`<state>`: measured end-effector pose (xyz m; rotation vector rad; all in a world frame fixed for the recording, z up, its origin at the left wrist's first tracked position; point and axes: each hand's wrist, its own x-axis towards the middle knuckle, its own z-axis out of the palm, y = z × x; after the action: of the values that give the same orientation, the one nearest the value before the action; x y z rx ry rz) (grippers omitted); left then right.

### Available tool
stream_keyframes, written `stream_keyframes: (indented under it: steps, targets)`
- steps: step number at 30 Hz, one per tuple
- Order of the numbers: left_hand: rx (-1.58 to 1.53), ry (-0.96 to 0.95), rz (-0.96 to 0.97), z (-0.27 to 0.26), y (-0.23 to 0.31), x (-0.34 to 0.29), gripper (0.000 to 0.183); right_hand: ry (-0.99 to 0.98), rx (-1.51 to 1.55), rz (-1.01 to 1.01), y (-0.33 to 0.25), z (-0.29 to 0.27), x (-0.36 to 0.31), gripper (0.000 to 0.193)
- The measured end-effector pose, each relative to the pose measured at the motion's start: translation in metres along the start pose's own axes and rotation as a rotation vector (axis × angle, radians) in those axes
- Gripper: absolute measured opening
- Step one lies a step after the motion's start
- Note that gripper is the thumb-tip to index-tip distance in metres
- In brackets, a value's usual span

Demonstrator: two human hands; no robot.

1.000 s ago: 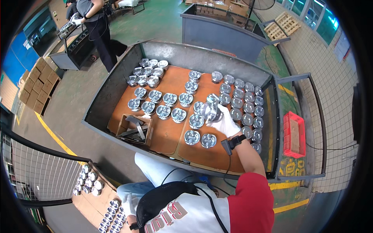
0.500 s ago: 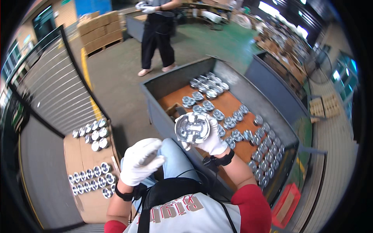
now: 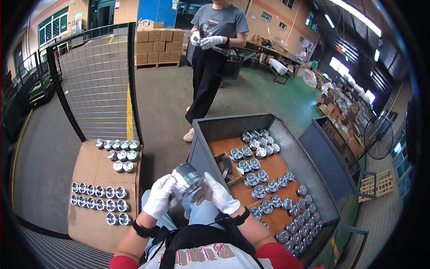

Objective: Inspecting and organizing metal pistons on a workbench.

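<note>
Just between cardboard [image 3: 92, 171] and a grey bin [image 3: 202, 156], left hand [image 3: 159, 196] and right hand [image 3: 222, 196] grip one piston [image 3: 187, 178], fingers bent.

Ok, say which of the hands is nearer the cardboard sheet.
Left. The left hand is to the right of the cardboard sheet, at the left side of the held piston; the right hand is farther right, on the piston's other side.

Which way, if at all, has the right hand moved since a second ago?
Yes: from over the bin, the right hand has come out past its near wall, to beside the piston.
</note>
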<state>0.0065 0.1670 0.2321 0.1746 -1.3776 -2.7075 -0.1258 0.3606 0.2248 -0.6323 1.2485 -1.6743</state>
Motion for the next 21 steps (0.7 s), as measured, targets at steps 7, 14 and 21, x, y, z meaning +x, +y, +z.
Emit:
stream_keyframes:
  steps: [7,14,21]
  targets:
    - [-0.378,-0.054,-0.304,0.004,-0.007,0.009,0.038,0.109,0.169,-0.120,0.024,0.003,0.005,0.029]
    - [-0.488,-0.024,-0.414,-0.032,-0.044,0.005,0.037,0.075,-0.094,-0.029,0.015,0.020,-0.003,0.012]
    - [-0.502,-0.011,-0.371,-0.039,-0.052,-0.006,0.037,0.041,-0.215,0.018,0.014,0.030,-0.008,0.016]
